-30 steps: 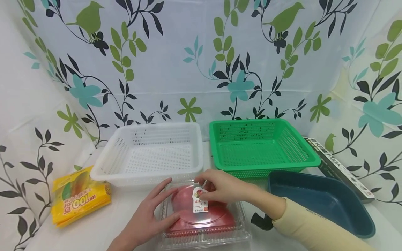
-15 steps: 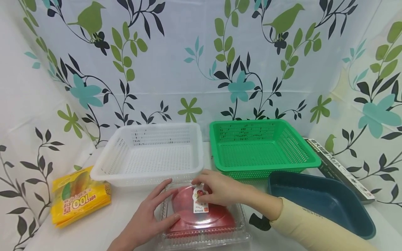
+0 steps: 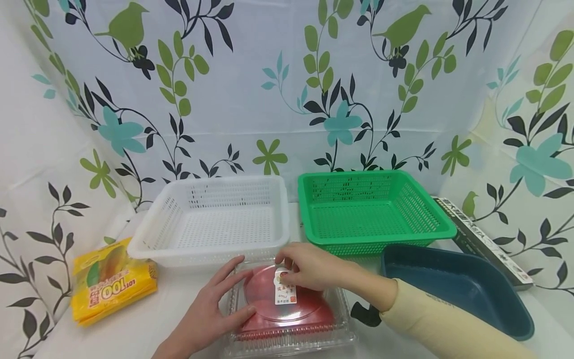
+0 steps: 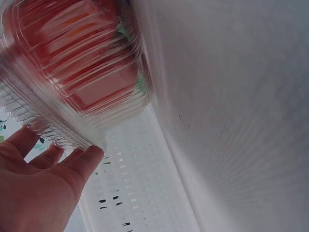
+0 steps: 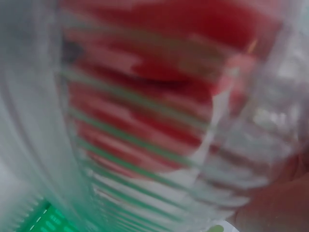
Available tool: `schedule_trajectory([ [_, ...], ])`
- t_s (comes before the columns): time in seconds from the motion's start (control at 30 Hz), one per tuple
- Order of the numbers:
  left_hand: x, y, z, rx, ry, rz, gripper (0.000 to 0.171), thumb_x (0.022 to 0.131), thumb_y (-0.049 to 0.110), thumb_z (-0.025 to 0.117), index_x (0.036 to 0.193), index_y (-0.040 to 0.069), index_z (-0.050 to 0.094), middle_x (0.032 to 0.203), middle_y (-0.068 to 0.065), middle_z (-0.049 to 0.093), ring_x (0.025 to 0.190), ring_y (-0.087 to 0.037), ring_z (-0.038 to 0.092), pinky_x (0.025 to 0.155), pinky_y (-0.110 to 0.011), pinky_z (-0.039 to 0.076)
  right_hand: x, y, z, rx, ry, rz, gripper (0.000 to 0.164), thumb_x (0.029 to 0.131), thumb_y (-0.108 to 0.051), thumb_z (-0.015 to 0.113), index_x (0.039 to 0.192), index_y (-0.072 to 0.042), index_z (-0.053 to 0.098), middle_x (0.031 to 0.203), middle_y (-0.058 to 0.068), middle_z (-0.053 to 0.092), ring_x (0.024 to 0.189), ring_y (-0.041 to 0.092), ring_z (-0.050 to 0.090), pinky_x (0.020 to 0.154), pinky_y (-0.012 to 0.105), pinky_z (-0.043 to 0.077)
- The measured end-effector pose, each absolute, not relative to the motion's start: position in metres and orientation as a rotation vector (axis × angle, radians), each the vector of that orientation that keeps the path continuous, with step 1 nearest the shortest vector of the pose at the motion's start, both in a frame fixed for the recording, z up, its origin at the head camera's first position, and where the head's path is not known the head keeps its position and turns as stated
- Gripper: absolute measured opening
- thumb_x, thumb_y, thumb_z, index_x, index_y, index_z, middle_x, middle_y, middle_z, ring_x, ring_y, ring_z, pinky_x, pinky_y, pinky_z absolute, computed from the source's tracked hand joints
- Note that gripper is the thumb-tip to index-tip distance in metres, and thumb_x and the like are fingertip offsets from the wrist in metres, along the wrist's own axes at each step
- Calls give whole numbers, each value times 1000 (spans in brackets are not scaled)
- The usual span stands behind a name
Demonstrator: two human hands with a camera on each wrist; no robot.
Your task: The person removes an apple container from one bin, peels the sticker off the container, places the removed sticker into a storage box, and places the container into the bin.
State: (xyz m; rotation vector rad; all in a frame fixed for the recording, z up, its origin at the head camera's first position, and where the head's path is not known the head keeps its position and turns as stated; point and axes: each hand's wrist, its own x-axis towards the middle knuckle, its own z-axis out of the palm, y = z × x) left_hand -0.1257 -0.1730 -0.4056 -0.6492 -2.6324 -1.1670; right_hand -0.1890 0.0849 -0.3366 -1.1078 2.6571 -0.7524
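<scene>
A clear ribbed plastic container [image 3: 323,334] with glossy red contents lies at the front middle in the head view. A white label [image 3: 285,295] with a rounded top and printed writing is on its lid. My right hand [image 3: 309,269] reaches over from the right, its thumb and curled index finger pinching the label's upper part. My left hand [image 3: 211,311] holds its fingers fairly straight along the container's left side. In the left wrist view, the left fingertips [image 4: 94,153] touch the container's ridged rim [image 4: 53,125]. The right wrist view is blurred and mostly filled by the container.
Behind the container stand a white basket [image 3: 280,219] and a green basket [image 3: 372,244]. A dark blue tray [image 3: 448,254] is at right, with a black pasta box [image 3: 489,244] beyond it. A yellow packet [image 3: 114,289] lies at left. A patterned cloth [image 3: 233,119] hangs behind.
My right thumb shifts slightly over the label, and more of its printing shows now. The right forearm moves a little left. My left hand and the container hold still.
</scene>
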Motion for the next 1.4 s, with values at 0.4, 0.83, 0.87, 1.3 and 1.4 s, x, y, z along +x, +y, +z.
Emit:
schedule_trajectory([
  [0.4,-126,-173,-406,-608,-2668,-1196,58,84,47,80,136,25,65,158,-1,39,138,-34,42,101,-67,42,-189,81,-341,-1054,2725,-773,11,91,-13,76,94,-12,65,82,-8,62,77,7,57,71,26,52],
  [0.83,-124,-175,-404,-611,-2664,-1210,57,85,47,79,136,26,65,158,-1,40,138,-33,42,101,-67,42,-190,83,-342,-1095,2642,-891,20,97,-10,68,82,-18,58,76,-10,59,73,7,54,66,25,49],
  [0.87,-123,-175,-404,-609,-2664,-1212,57,85,46,79,136,26,65,158,-1,40,138,-33,42,101,-67,42,-191,83,-342,-1092,2629,-898,19,97,-11,67,82,-18,58,76,-10,60,72,7,54,66,25,49],
  [1.3,-125,-175,-403,-610,-2667,-1241,56,85,47,79,136,28,65,158,3,39,138,-33,42,101,-67,41,-190,88,-340,-1090,2634,-870,14,96,-13,71,85,-16,63,76,-11,59,72,6,52,67,26,49],
  [1.4,-126,-174,-403,-614,-2672,-1248,56,85,47,79,136,29,65,158,4,39,138,-33,42,101,-67,41,-191,89,-340,-1098,2605,-911,15,96,-13,70,83,-16,63,75,-11,59,71,6,51,66,25,48],
])
